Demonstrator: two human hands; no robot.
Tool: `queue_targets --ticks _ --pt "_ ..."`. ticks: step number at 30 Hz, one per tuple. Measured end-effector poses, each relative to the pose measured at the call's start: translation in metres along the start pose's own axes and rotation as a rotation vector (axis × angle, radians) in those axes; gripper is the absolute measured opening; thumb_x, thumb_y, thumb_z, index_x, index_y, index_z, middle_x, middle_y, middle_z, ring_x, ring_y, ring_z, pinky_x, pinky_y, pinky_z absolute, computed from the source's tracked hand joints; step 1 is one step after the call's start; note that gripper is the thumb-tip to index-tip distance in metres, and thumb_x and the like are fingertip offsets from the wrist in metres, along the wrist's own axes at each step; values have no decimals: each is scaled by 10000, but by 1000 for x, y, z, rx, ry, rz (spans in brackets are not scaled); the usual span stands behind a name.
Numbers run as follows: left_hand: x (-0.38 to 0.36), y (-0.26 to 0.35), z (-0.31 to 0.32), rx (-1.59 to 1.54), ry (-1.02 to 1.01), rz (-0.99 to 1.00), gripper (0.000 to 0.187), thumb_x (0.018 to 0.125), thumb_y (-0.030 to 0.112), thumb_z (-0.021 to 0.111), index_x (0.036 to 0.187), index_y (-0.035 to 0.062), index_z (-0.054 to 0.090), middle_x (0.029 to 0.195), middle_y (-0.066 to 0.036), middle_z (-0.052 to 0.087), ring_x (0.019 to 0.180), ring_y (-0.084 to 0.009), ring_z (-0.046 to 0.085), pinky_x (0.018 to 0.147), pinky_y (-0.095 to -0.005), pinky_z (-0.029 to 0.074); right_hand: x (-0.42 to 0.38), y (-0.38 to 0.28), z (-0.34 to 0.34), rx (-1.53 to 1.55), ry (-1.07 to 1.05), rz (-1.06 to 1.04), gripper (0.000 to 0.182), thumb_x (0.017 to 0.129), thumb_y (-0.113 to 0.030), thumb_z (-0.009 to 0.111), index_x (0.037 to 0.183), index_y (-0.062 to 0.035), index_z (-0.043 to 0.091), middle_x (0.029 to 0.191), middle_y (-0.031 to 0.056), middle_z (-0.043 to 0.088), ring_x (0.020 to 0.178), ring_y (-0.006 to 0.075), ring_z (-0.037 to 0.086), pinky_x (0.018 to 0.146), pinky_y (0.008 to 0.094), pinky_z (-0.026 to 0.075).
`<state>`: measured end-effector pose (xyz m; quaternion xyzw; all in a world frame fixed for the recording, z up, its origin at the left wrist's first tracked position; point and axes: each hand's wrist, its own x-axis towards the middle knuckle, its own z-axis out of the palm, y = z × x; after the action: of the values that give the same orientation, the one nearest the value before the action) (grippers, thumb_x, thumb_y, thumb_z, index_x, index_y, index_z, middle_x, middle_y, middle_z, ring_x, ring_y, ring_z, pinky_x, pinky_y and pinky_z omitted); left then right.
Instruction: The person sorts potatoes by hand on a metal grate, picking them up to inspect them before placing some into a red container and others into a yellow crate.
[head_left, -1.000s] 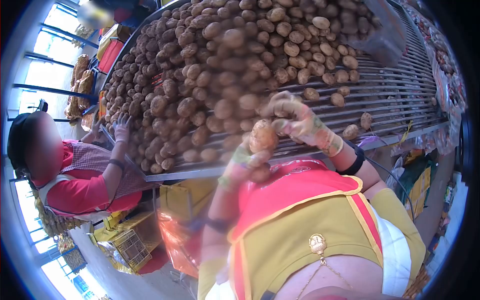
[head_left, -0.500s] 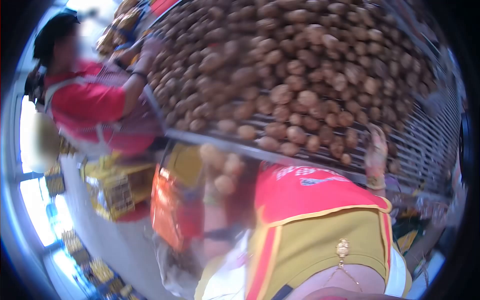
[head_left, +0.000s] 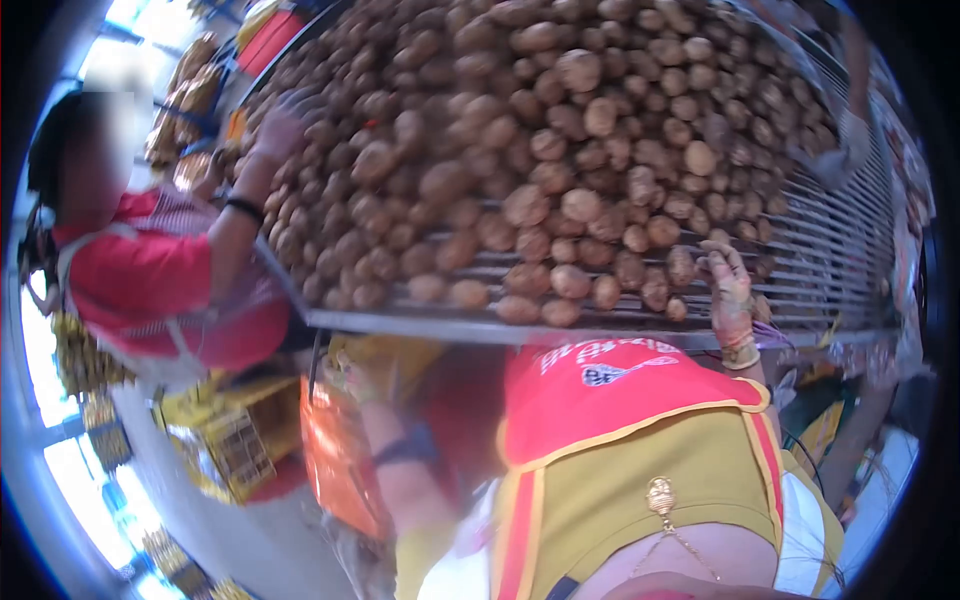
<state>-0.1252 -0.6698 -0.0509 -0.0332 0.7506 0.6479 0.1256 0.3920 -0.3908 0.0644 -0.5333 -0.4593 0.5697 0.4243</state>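
Brown potatoes [head_left: 580,205] lie heaped on a slatted metal sorting table [head_left: 830,240]. My right hand [head_left: 732,300] rests over the slats near the front rail, fingers stretched and apart, the fingertips beside the nearest potatoes; I see nothing held in it. My left hand [head_left: 345,375] is low in front of the rail, beside an orange bag [head_left: 335,450] and a yellow container or sack [head_left: 395,355]. Blur hides its fingers. My left forearm [head_left: 395,470] reaches down past a dark band.
A co-worker in red [head_left: 150,270] stands at the left, one hand [head_left: 280,130] on the potatoes. Another person's gloved hand [head_left: 845,150] reaches in at the far right. A yellow crate [head_left: 220,430] stands on the floor; the metal rail [head_left: 400,325] runs across in front of me.
Several potatoes seen by my left hand below the rail are out of sight now; that hand has moved left toward the orange bag. Another person's gloved hand shows clearly at the right.
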Motion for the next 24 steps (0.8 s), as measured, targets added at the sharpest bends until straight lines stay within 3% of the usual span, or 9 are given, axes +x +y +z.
queue_targets --ticks 2,3,6,10,13,16,17,21,24 --pt "-38 54 87 364 -67 648 318 973 133 579 1237 -40 619 1304 -188 575 1160 -276 557 973 -365 474 -6 8 -6 -8 66 37 209 1017 -159 555 1191 -65 620 1105 2 639 933 81 608 872 264 493" --pt "-66 75 132 190 -281 517 301 946 110 612 1213 -24 647 1292 -191 589 1197 -291 545 1027 -386 439 -11 10 -6 8 87 61 214 1010 -173 562 1179 -60 631 1081 -3 641 926 79 601 868 261 491" --pt "-109 122 250 357 -652 1098 361 863 126 707 1216 60 674 1355 -210 562 1264 -370 514 1082 -415 391 -19 10 1 41 112 105 227 997 -198 576 1152 -51 652 1022 -12 646 907 75 590 854 253 489" --pt "-172 176 393 418 -895 1266 549 877 187 673 1401 121 521 1519 -259 353 1336 -447 429 1100 -459 393 -27 5 7 -1 101 127 205 997 -169 571 1149 -55 650 989 -14 640 876 66 582 819 236 492" --pt "-174 161 476 532 -859 1389 584 833 301 711 1371 153 535 1485 -206 409 1331 -453 416 1055 -487 429 -32 7 6 -44 116 101 209 996 -157 568 1161 -54 645 999 -11 643 871 62 572 819 232 484" --pt "-178 157 487 963 -862 1565 386 817 328 702 1156 152 646 1343 -114 533 1188 -375 539 912 -467 502 -34 14 -3 -17 158 133 210 994 -146 561 1159 -46 644 1007 -8 647 888 66 579 836 237 481" --pt "-183 157 480 798 -809 1615 234 821 321 681 968 139 674 1191 -72 609 1083 -321 583 837 -448 507 -33 12 -3 -50 187 126 239 991 -181 567 1166 -33 638 965 -2 643 848 78 583 812 239 487" --pt "-170 143 448 444 -936 1615 155 835 208 685 947 104 710 1026 -93 665 967 -313 619 828 -454 502 -25 20 -15 -108 198 182 232 993 -174 555 1139 -20 649 1043 29 657 964 107 594 880 275 479" --pt "-161 152 408 582 -1049 1475 177 838 174 694 986 76 703 1026 -114 661 965 -337 618 833 -463 499 10 8 -24 -411 204 48 222 968 -161 572 1120 -22 656 1061 63 658 1011 159 607 898 311 477"
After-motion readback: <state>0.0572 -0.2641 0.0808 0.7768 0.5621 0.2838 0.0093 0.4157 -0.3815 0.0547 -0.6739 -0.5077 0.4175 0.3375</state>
